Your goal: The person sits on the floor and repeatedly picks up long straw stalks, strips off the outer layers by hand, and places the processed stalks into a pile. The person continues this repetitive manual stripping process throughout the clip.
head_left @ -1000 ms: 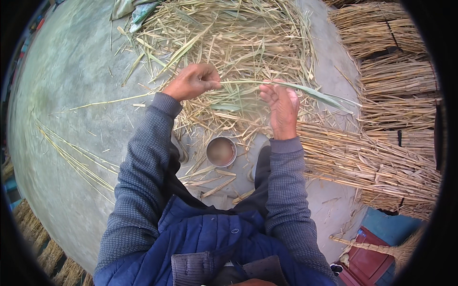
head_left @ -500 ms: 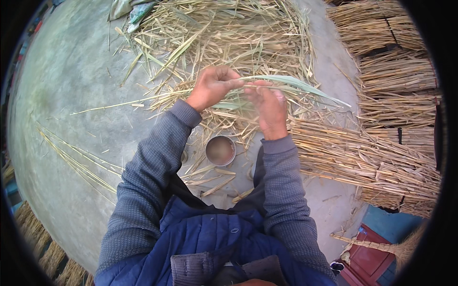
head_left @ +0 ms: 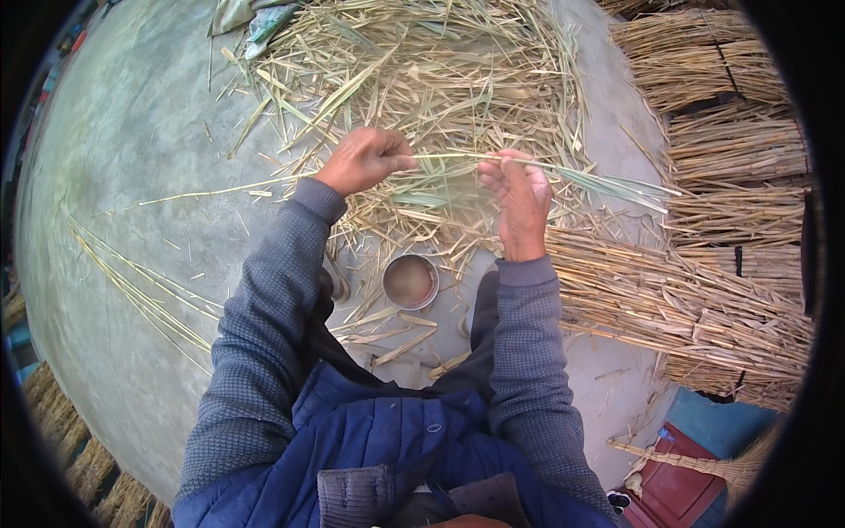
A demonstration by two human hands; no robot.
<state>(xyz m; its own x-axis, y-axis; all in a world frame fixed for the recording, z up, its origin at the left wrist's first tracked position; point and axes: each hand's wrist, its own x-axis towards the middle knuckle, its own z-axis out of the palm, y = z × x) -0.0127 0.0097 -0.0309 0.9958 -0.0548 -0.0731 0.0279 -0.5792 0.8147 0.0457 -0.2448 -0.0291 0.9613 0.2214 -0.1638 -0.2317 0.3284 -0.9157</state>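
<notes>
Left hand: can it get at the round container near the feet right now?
Probably yes: nothing lies over the round container, and neither sleeve crosses it. The left hand is pinching a stalk, though, so it would likely have to let go first.

The light is soft and fairly bright, with only faint shadows — I can't tell where it comes from. The floor (head_left: 132, 290) bends round like a ball, and the corners are all black. A misty smudge blurs the straw (head_left: 453, 198) in the middle — the inside of the bowl (head_left: 411, 307) looks fuzzy too
</notes>
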